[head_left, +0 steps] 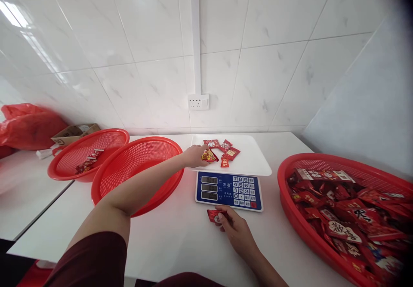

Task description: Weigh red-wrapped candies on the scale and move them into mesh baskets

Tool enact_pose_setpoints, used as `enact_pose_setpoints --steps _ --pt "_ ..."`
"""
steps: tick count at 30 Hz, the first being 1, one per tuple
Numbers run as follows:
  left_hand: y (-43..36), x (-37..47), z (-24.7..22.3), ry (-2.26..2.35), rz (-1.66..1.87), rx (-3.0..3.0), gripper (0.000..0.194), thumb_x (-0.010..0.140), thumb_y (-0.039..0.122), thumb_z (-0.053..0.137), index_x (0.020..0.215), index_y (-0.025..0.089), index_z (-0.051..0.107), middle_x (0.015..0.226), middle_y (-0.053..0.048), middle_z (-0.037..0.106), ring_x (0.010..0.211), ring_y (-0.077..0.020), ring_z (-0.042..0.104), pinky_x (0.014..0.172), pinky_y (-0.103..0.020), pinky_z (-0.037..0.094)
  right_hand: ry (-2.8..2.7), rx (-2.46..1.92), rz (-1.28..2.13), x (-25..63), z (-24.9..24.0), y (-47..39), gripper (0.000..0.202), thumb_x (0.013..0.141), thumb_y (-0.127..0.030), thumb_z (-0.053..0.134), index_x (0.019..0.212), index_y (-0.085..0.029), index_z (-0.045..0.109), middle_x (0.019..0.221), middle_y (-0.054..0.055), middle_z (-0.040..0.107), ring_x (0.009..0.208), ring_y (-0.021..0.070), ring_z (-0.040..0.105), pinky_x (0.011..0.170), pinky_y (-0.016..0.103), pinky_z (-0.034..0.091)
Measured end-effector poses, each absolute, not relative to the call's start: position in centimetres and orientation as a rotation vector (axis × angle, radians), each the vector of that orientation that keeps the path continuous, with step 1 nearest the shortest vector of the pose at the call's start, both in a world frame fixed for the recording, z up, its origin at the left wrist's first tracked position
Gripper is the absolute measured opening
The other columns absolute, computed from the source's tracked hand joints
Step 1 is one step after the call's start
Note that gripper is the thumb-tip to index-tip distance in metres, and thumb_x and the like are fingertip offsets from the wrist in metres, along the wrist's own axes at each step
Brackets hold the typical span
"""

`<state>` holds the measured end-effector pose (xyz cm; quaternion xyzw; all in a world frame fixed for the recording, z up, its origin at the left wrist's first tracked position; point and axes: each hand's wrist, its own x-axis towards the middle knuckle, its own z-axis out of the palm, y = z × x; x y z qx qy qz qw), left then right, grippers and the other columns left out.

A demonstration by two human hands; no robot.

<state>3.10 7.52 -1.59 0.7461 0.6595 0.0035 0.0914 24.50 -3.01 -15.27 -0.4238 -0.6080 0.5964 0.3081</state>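
Observation:
My left hand (194,156) reaches over the white scale tray (254,160), its fingers closed around the edge of a red and gold snack packet (209,155). Several small red packets lie beside it on the tray, among them one packet (231,152) to the right. Below the scale's blue keypad panel (229,191), my right hand (237,231) pinches a small red snack packet (213,216) between thumb and fingers, just above the white table. How firmly the left fingers grip cannot be made out.
At the right stands a red basket (284,192) heaped with red packets. On the left are a red basket (135,147) and another red basket (61,158) holding a few packets. Behind them sit a cardboard box (69,136) and red plastic bags (32,128). A tiled wall with a socket (198,102) backs the table.

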Motion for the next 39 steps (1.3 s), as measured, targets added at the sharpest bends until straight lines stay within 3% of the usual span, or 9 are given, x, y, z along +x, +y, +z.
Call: enact_pose_setpoints --steps 8,11,17,23,29,33,36,39 --pt "1.6 -2.8 4.5 2.237 -0.029 2.107 0.058 0.072 0.039 0.058 0.126 0.022 0.047 0.115 -0.013 0.06 0.109 -0.0333 0.053 0.086 -0.042 0.044 -1.54 -1.13 1.55 24.3 -14.6 -3.5 0.046 0.078 -0.057 0.055 0.101 -0.018 0.065 0.086 0.007 0.069 0.072 0.0197 0.063 0.063 0.032 0.051" --pt "0.2 -4.6 5.8 2.291 -0.049 2.002 0.058 0.071 0.044 0.06 0.126 0.027 0.05 0.122 -0.009 0.058 0.116 -0.0329 0.049 0.09 -0.041 0.042 -1.627 -1.104 1.579 24.5 -14.6 -3.5 0.043 0.08 -0.053 0.054 0.102 -0.019 0.065 0.088 0.007 0.069 0.074 0.0194 0.063 0.065 0.032 0.052" --pt "3.3 1.8 2.5 1.928 0.178 2.145 0.05 0.085 0.052 0.045 0.126 0.024 0.05 0.117 -0.007 0.063 0.103 -0.0231 0.06 0.085 -0.032 0.046 -1.71 -1.096 1.584 24.5 -14.4 -3.6 0.036 0.083 -0.047 0.051 0.103 -0.02 0.065 0.09 0.006 0.069 0.075 0.018 0.062 0.067 0.031 0.051" --pt "8.9 9.1 -2.0 1.776 0.15 2.251 0.055 0.085 0.051 0.046 0.131 0.019 0.043 0.131 -0.012 0.054 0.115 -0.0276 0.054 0.089 -0.036 0.044 -1.586 -1.127 1.552 24.7 -15.0 -3.0 0.042 0.081 -0.051 0.052 0.105 -0.018 0.063 0.09 0.007 0.069 0.076 0.0193 0.063 0.066 0.032 0.051" --pt "10.2 9.7 -2.3 1.764 0.079 2.267 0.05 0.076 0.02 0.055 0.125 0.019 0.046 0.121 -0.013 0.059 0.108 -0.0291 0.058 0.081 -0.035 0.047 -1.587 -1.103 1.559 24.6 -14.8 -3.0 0.043 0.08 -0.055 0.054 0.102 -0.019 0.065 0.087 0.007 0.07 0.074 0.0206 0.064 0.065 0.032 0.051" --pt "10.6 9.0 -1.6 1.849 0.124 2.225 0.045 0.078 0.019 0.05 0.123 0.02 0.046 0.116 -0.012 0.061 0.102 -0.0264 0.06 0.078 -0.034 0.048 -1.675 -1.083 1.577 24.5 -14.5 -3.5 0.041 0.081 -0.053 0.052 0.103 -0.02 0.065 0.091 0.007 0.07 0.076 0.0204 0.064 0.067 0.032 0.051" --pt "11.8 8.5 -1.6 1.966 0.216 2.192 0.04 0.086 0.024 0.04 0.126 0.022 0.043 0.127 -0.012 0.053 0.114 -0.0262 0.053 0.088 -0.038 0.044 -1.714 -1.062 1.566 24.5 -14.5 -3.6 0.039 0.083 -0.051 0.051 0.103 -0.021 0.065 0.094 0.007 0.07 0.078 0.0199 0.064 0.068 0.031 0.05" --pt "13.5 8.2 -2.1 2.02 0.226 2.15 0.045 0.091 0.04 0.034 0.133 0.024 0.038 0.142 -0.012 0.04 0.132 -0.029 0.035 0.1 -0.046 0.035 -1.689 -1.067 1.557 24.6 -14.5 -3.5 0.039 0.083 -0.05 0.051 0.104 -0.02 0.065 0.094 0.007 0.07 0.078 0.0198 0.064 0.068 0.031 0.05"
